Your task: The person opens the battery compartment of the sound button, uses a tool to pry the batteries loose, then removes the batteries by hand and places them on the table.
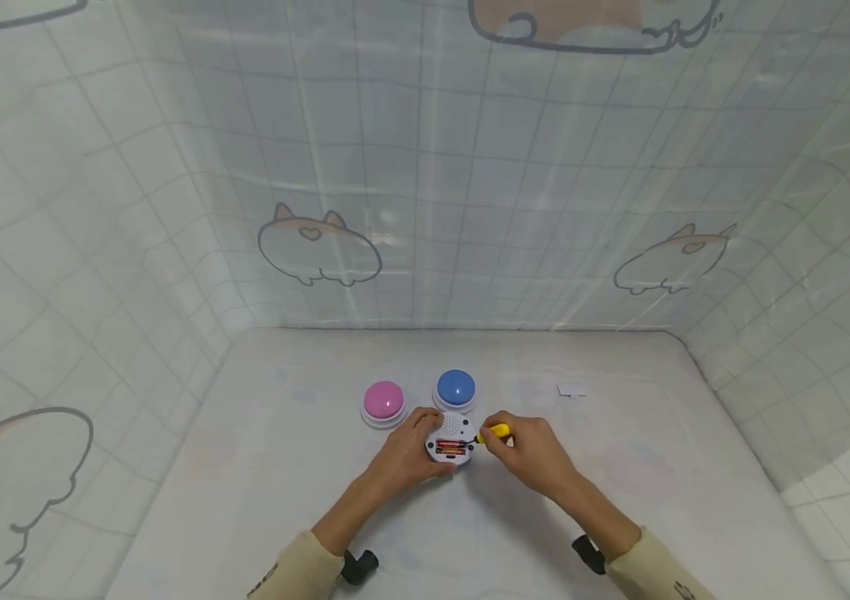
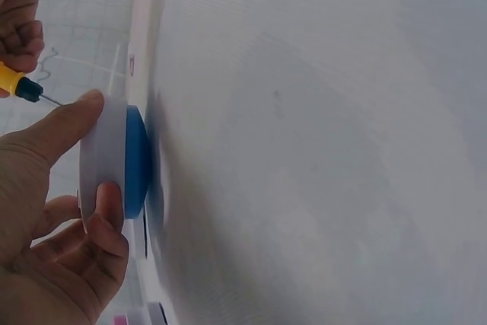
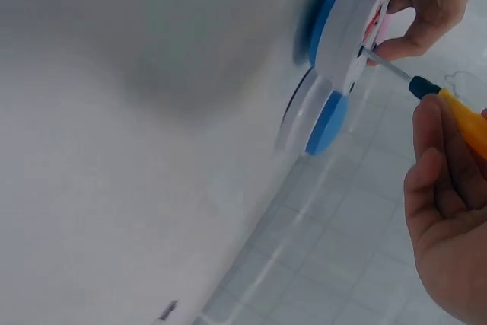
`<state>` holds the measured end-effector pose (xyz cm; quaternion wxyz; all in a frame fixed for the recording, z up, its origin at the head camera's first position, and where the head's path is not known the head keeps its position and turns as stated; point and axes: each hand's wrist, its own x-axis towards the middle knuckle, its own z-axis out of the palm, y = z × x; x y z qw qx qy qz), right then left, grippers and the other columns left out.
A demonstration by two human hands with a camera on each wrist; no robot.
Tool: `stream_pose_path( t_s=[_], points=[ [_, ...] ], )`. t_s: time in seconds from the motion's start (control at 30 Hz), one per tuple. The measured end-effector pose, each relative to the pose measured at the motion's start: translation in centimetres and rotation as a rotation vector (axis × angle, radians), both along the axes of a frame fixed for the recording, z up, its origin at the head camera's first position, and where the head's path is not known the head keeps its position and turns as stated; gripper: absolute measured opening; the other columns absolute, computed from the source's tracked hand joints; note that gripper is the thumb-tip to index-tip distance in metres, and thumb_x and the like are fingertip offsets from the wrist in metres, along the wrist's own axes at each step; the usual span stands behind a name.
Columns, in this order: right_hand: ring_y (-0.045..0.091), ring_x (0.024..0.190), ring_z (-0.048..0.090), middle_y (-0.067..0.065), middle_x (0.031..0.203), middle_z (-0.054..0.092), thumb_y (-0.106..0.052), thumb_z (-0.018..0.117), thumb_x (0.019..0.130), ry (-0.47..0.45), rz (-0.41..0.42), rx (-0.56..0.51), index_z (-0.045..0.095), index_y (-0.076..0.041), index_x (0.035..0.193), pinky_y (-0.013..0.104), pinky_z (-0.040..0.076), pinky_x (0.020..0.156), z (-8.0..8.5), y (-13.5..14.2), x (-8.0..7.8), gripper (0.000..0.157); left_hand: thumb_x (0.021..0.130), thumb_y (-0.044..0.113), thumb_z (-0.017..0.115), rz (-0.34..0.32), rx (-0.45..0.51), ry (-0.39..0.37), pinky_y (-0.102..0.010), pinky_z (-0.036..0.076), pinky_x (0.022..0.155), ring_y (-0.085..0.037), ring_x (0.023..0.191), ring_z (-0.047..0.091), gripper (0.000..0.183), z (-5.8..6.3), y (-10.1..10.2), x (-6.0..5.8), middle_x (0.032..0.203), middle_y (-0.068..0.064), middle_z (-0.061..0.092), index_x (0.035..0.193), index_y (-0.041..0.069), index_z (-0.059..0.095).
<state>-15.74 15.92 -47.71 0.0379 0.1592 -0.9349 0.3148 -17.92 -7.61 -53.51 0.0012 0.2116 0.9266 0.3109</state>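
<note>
My left hand (image 1: 425,437) grips a blue-domed button (image 1: 451,440) turned upside down on the table, its fingers curled round the white base (image 2: 103,157). The open battery bay shows red batteries. My right hand (image 1: 496,442) pinches a small yellow-handled screwdriver (image 1: 498,431), and its thin tip touches the underside of the base (image 3: 346,36). In the left wrist view the screwdriver (image 2: 19,85) comes in from the upper left. The blue dome (image 2: 137,161) lies against the table.
A pink button (image 1: 383,402) and a second blue button (image 1: 456,388) stand upright just behind the hands. A small white flat piece (image 1: 571,389) lies to the right. Plastic sheet walls (image 1: 425,208) printed with cartoon animals enclose the white table (image 1: 282,500).
</note>
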Motion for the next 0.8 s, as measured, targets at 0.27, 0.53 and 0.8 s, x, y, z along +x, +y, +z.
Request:
stream_pose_path(
  t_s=[0.27,0.53,0.8],
  points=[
    [0.012,0.075,0.066,-0.011,0.087,0.072,-0.032,0.068,0.097,-0.128,-0.025,-0.187,0.074,-0.020,0.107,0.022,0.054,0.068,-0.9,1.4,-0.3,0.018,0.073,0.041,0.090,0.009,0.009,-0.019,-0.037,0.047,0.105,-0.019,0.123,0.054,0.079,-0.3,-0.2,0.0,0.141,-0.004,0.053,0.137,0.008,0.057],
    [0.024,0.081,0.069,-0.007,0.085,0.074,-0.038,0.067,0.097,-0.207,-0.072,-0.269,0.074,-0.016,0.108,0.023,0.053,0.068,-1.4,1.8,-0.4,0.026,0.074,0.040,0.090,0.017,0.015,-0.043,-0.037,0.046,0.106,-0.019,0.124,0.053,0.078,-0.4,-0.2,0.0,0.141,-0.003,0.052,0.136,0.009,0.057],
    [0.025,0.081,0.070,-0.001,0.084,0.075,-0.034,0.067,0.098,-0.237,-0.113,-0.337,0.075,-0.013,0.108,0.022,0.054,0.071,-2.0,2.0,-0.7,0.025,0.074,0.042,0.090,0.025,0.008,-0.039,-0.036,0.047,0.105,-0.019,0.123,0.054,0.077,-0.6,-0.2,0.0,0.141,-0.003,0.052,0.136,0.010,0.057]
  ],
)
